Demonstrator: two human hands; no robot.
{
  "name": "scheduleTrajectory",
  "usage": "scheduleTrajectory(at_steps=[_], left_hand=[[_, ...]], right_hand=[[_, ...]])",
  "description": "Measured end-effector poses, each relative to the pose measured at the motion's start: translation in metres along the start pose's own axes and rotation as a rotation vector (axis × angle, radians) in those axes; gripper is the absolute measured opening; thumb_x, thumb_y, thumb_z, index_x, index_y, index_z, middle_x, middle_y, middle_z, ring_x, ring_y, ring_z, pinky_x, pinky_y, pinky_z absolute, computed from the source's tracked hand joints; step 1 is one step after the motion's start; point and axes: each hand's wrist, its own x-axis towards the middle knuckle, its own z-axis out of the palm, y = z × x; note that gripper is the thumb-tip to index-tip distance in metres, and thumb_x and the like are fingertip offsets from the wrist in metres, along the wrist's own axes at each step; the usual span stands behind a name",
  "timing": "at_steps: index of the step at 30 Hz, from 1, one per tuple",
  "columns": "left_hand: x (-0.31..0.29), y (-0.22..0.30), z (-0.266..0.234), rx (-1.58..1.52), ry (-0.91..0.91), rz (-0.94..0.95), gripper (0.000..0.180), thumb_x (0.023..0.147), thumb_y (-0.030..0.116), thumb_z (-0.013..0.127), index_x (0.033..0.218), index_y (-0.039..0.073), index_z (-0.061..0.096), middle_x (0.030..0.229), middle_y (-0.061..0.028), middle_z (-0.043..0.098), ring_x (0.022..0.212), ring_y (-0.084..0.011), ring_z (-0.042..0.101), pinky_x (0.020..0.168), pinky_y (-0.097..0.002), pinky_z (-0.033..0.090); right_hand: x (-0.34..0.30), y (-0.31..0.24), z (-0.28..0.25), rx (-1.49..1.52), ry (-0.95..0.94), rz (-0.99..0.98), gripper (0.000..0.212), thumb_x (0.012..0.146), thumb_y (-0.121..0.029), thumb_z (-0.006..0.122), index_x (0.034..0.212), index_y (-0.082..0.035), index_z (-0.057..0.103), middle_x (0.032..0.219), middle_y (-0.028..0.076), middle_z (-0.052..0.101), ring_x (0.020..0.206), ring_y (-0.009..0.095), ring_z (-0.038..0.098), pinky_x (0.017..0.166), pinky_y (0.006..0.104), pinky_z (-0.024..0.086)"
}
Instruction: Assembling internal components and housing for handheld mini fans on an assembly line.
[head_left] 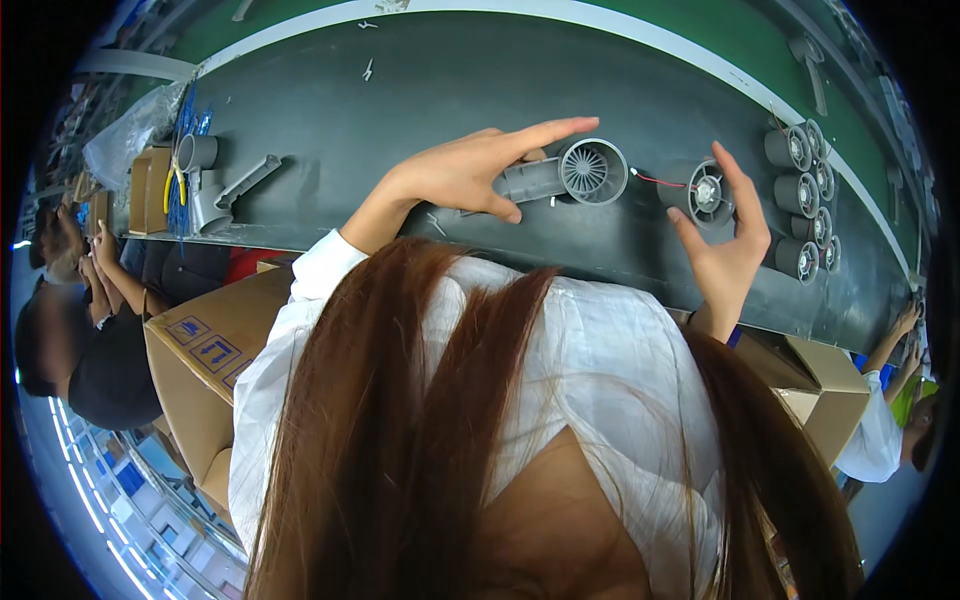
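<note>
My left hand [468, 172] is spread over a grey plastic part with a tubular handle [533, 181] and a round, ribbed grille end [594, 172]. Its index finger stretches out beyond the handle, while the thumb lies on the near side. My right hand [728, 225] has thumb and index finger wide apart around a grey round fan unit [707, 192]. Whether those fingertips press on the fan's rim is hard to see. From the fan, red and dark wires [660, 181] run left to a small white connector [634, 172] beside the grille.
Several more fan units [797, 195] stand at the right. Grey housings [207, 200], yellow-handled pliers [176, 185], blue wires [187, 130] and a small cardboard box [150, 190] are at the left. Large cartons [215, 340] flank me. Other people sit left and right.
</note>
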Motion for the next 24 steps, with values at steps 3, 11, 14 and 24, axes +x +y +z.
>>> scheduleTrajectory(at_steps=[3, 11, 14, 24], left_hand=[[-0.001, -0.005, 0.005, 0.043, 0.069, 0.012, 0.105, 0.059, -0.004, 0.075, 0.146, 0.024, 0.022, 0.117, -0.0129, 0.059, 0.094, -0.0335, 0.058, 0.084, -0.0413, 0.046], [0.001, 0.003, 0.005, 0.312, 0.364, 0.283, 0.072, 0.064, 0.017, 0.08, 0.129, 0.016, 0.051, 0.11, -0.0106, 0.061, 0.1, -0.029, 0.058, 0.086, -0.0369, 0.047], [0.003, 0.018, 0.013, 0.378, 0.457, 0.429, 0.056, 0.068, 0.021, 0.077, 0.12, 0.013, 0.058, 0.106, -0.0096, 0.062, 0.094, -0.028, 0.059, 0.082, -0.0352, 0.048], [0.008, 0.022, 0.025, 0.25, 0.533, 0.446, 0.01, 0.081, 0.012, 0.065, 0.082, 0.002, 0.065, 0.096, -0.0105, 0.066, 0.074, -0.0245, 0.061, 0.067, -0.0315, 0.049]], right_hand=[[0.005, -0.011, 0.003, 0.034, 0.055, -0.132, 0.063, 0.057, 0.007, 0.069, 0.118, -0.004, 0.06, 0.113, 0.012, 0.061, 0.104, 0.025, 0.058, 0.092, 0.0325, 0.042], [0.006, -0.023, 0.02, -0.141, 0.168, -0.396, 0.06, 0.051, 0.002, 0.063, 0.11, -0.006, 0.064, 0.104, 0.011, 0.061, 0.094, 0.026, 0.056, 0.083, 0.0335, 0.045], [0.007, -0.026, 0.027, -0.126, 0.154, -0.45, 0.06, 0.05, 0.002, 0.062, 0.109, -0.006, 0.065, 0.1, 0.01, 0.06, 0.089, 0.026, 0.055, 0.079, 0.0333, 0.045], [0.011, -0.033, 0.03, 0.052, 0.058, -0.462, 0.057, 0.053, -0.005, 0.073, 0.11, -0.001, 0.062, 0.101, 0.013, 0.061, 0.089, 0.026, 0.056, 0.08, 0.0329, 0.045]])
